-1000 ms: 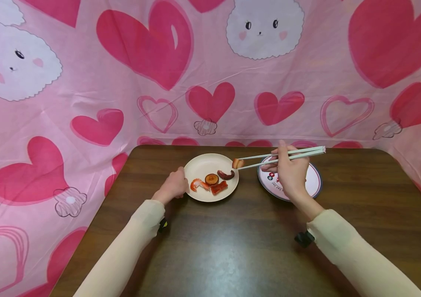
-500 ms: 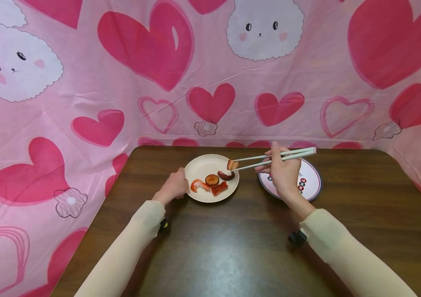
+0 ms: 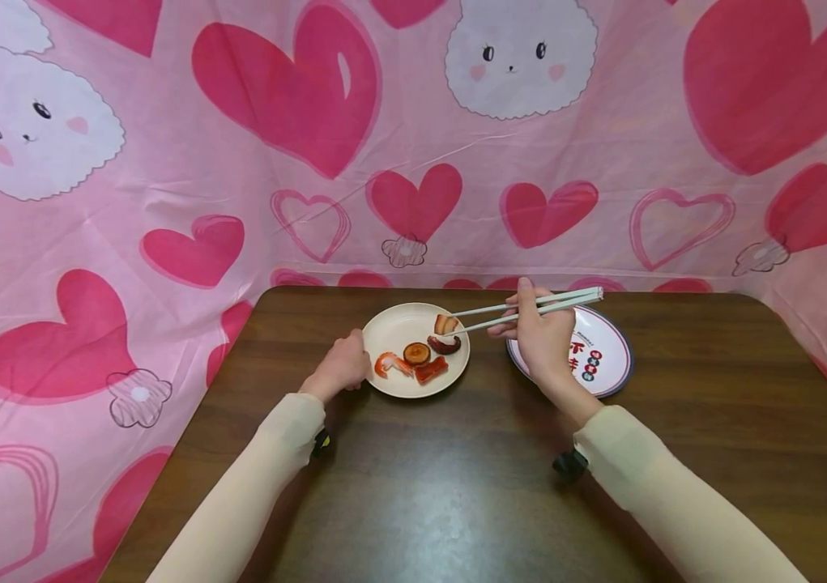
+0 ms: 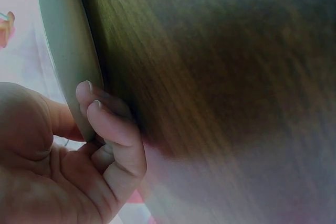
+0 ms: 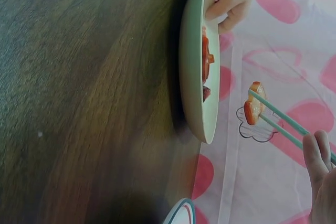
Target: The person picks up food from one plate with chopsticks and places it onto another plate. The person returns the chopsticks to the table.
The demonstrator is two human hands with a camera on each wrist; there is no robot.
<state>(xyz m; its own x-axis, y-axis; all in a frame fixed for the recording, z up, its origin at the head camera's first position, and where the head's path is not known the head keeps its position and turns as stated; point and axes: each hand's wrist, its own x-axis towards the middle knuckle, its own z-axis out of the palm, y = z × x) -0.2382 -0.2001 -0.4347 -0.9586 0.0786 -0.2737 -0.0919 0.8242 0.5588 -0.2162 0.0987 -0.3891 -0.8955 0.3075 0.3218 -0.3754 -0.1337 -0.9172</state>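
Observation:
My left hand (image 3: 340, 364) grips the left rim of a cream plate (image 3: 391, 324), thumb at the edge and fingers curled beneath in the left wrist view. On the plate lie a shrimp (image 3: 390, 363), a round brown slice (image 3: 416, 353), a red-brown chunk (image 3: 431, 370) and a curved dark-red piece (image 3: 444, 346). With my right hand (image 3: 546, 336) I hold pale green chopsticks (image 3: 581, 299). Their tips pinch a layered piece like pork belly (image 3: 445, 324) over the plate's upper right. In the right wrist view the pork piece (image 5: 254, 104) hangs above the rim.
A white plate (image 3: 606, 336) with a blue rim and red printed characters stands to the right, partly hidden by my right hand. Both plates rest on a dark wooden table (image 3: 413, 486). A pink heart-patterned cloth (image 3: 559, 146) closes off the back and sides.
My right hand has moved left with the chopsticks, bringing the pork piece from beside the right rim to over the cream plate. More of the white plate's print shows. My left hand has stayed put.

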